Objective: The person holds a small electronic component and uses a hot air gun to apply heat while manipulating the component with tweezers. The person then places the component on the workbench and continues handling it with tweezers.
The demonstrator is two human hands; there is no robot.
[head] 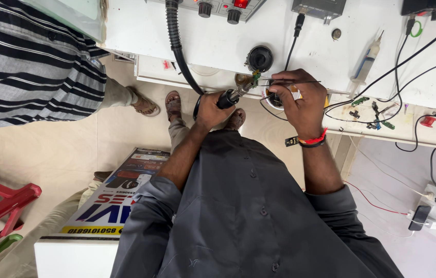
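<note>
A small green circuit board [255, 77], light and likely fragile, sits at the white table [218, 46] edge, pinched by thin tweezers [285, 82] in the closed right hand [300, 100]. Just beside it, the left hand [212, 109] wraps a hot-air tool handle [231, 98].

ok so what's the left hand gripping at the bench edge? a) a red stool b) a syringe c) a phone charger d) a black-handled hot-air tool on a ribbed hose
d: the left hand is wrapped round the black handle of the hot-air tool, whose ribbed black hose runs up to the station, while the right hand holds thin tweezers beside its nozzle.
</note>
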